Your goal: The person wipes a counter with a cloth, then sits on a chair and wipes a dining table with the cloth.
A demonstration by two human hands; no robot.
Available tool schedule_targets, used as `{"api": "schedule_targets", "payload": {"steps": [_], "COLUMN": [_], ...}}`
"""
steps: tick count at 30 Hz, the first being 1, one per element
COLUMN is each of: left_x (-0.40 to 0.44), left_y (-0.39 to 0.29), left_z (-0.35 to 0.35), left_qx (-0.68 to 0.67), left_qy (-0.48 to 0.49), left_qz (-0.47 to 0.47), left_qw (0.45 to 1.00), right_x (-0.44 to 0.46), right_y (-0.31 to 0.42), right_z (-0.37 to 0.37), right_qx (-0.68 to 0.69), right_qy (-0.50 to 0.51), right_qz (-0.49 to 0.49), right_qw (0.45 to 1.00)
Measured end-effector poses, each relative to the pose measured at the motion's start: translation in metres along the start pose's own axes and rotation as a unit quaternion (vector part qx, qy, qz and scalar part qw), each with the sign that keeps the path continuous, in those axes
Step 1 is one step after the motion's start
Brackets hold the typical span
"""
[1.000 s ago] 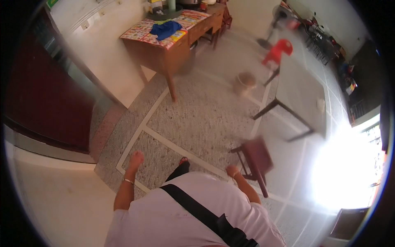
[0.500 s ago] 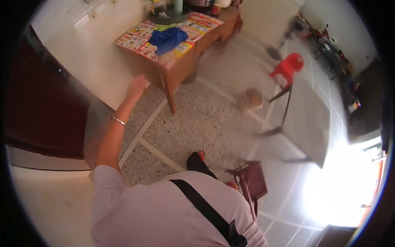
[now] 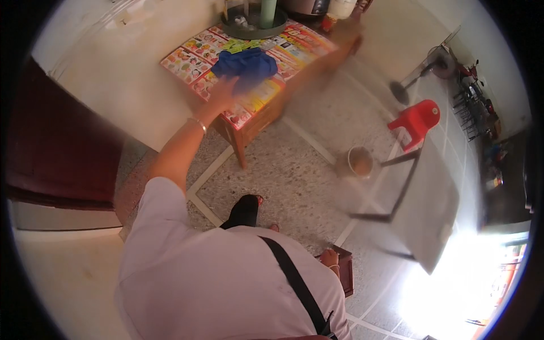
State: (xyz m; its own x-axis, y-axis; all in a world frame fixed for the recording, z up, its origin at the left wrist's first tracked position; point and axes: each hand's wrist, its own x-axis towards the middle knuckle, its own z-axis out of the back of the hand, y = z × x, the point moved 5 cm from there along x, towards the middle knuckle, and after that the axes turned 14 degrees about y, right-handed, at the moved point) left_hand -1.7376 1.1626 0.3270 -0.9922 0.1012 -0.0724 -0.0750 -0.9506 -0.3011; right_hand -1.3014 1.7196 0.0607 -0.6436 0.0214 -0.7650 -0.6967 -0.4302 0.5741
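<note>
My left hand (image 3: 222,95) is stretched out over the near corner of the wooden table (image 3: 241,141), its blurred fingers reaching forward at the edge of a crumpled blue cloth (image 3: 249,65). Whether they touch the cloth cannot be made out. The cloth lies on a colourful printed sheet (image 3: 190,65) covering the tabletop. Low on my right side, my right hand (image 3: 330,258) shows partly beyond my shirt, over a dark brown stool (image 3: 344,277). Its fingers are too small and unclear to show whether they grip the stool.
A round dark tray (image 3: 255,31) with a green cylinder (image 3: 268,14) stands at the table's back, beside a cooker (image 3: 306,7) and a jar (image 3: 341,8). To the right are a red plastic stool (image 3: 416,122), a bucket (image 3: 360,162), a grey-topped table (image 3: 428,204) and a fan (image 3: 441,61).
My left hand has moved forward and right, from beside the table to over it by the blue cloth. My right hand has come into clearer view by the brown stool. My view has shifted.
</note>
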Motion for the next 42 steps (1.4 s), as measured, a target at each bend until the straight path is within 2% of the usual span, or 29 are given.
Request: {"api": "schedule_targets", "payload": {"steps": [1, 2, 3, 6, 10, 11, 16, 18, 21, 23, 24, 26, 27, 28, 29, 30, 32, 33, 35, 37, 38, 39, 41, 42], "left_x": [0.013, 0.025, 0.045, 0.076, 0.088, 0.086, 0.098, 0.094, 0.081, 0.067, 0.059, 0.038, 0.027, 0.016, 0.008, 0.002, 0.005, 0.009, 0.018, 0.041, 0.048, 0.049, 0.051, 0.052], "left_y": [-0.005, -0.003, 0.007, 0.012, 0.012, 0.01, 0.021, 0.021, 0.026, 0.029, 0.031, 0.029, 0.026, 0.025, 0.023, 0.027, 0.042, 0.045, 0.049, 0.056, 0.055, 0.045, 0.035, 0.031], "left_z": [0.005, 0.008, -0.001, -0.005, -0.004, -0.001, -0.012, -0.005, 0.013, 0.032, 0.043, 0.077, 0.095, 0.11, 0.119, 0.123, 0.115, 0.105, 0.08, 0.034, 0.02, 0.009, -0.015, -0.027], "left_qx": [0.01, 0.018, 0.039, -0.004, 0.016, 0.002, -0.043, -0.081, -0.164, -0.205, -0.245, -0.324, -0.362, -0.4, -0.45, -0.442, -0.242, -0.147, 0.048, 0.028, 0.017, 0.028, 0.053, 0.065], "left_qy": [0.009, 0.015, 0.012, 0.029, 0.081, 0.032, 0.013, -0.018, -0.106, -0.182, -0.182, -0.183, -0.184, -0.185, -0.187, -0.175, -0.244, -0.248, -0.252, -0.167, -0.125, -0.01, 0.015, 0.028], "left_qz": [0.008, 0.015, -0.012, -0.04, -0.007, -0.021, -0.034, -0.042, -0.059, -0.072, -0.056, -0.022, -0.036, -0.047, -0.051, -0.035, -0.024, -0.012, 0.011, 0.003, -0.002, 0.057, 0.075, 0.085], "left_qw": [1.0, 1.0, 0.999, 0.999, 0.997, 0.999, 0.998, 0.996, 0.979, 0.959, 0.951, 0.928, 0.913, 0.896, 0.872, 0.879, 0.939, 0.957, 0.967, 0.985, 0.992, 0.998, 0.996, 0.994], "right_x": [0.006, 0.009, 0.011, 0.016, 0.016, 0.016, 0.022, 0.024, 0.05, 0.07, 0.084, 0.099, 0.102, 0.096, 0.089, 0.084, 0.067, 0.065, 0.075, 0.081, 0.08, 0.077, 0.095, 0.094], "right_y": [0.002, -0.003, -0.014, -0.041, -0.049, -0.049, -0.039, -0.035, -0.027, -0.025, -0.029, -0.063, -0.077, -0.067, -0.045, -0.032, -0.016, -0.015, -0.033, -0.044, -0.045, -0.048, -0.083, -0.088], "right_z": [-0.011, -0.019, -0.024, -0.024, -0.024, -0.023, -0.02, -0.017, -0.02, -0.029, -0.033, -0.035, -0.036, -0.036, -0.036, -0.037, -0.041, -0.044, -0.046, -0.045, -0.043, -0.044, -0.048, -0.05], "right_qx": [-0.322, -0.447, -0.47, -0.325, -0.248, -0.232, -0.122, -0.038, 0.17, 0.248, 0.267, 0.191, 0.153, -0.083, -0.314, -0.528, -0.522, -0.524, -0.528, -0.532, -0.432, -0.325, -0.47, -0.477], "right_qy": [0.021, 0.027, 0.032, 0.017, 0.014, 0.013, 0.004, 0.001, 0.014, 0.02, 0.025, 0.013, 0.007, 0.011, 0.017, 0.022, 0.017, 0.023, 0.033, 0.039, 0.009, -0.021, -0.049, -0.035], "right_qz": [0.022, 0.039, 0.039, 0.01, -0.009, -0.013, -0.017, -0.01, 0.031, 0.045, 0.051, 0.04, 0.033, 0.038, 0.041, 0.045, 0.054, 0.061, 0.075, 0.088, 0.083, 0.077, 0.198, 0.195], "right_qw": [0.946, 0.893, 0.881, 0.945, 0.969, 0.973, 0.992, 0.999, 0.985, 0.967, 0.962, 0.981, 0.988, 0.996, 0.948, 0.848, 0.851, 0.849, 0.845, 0.841, 0.898, 0.942, 0.859, 0.856]}}
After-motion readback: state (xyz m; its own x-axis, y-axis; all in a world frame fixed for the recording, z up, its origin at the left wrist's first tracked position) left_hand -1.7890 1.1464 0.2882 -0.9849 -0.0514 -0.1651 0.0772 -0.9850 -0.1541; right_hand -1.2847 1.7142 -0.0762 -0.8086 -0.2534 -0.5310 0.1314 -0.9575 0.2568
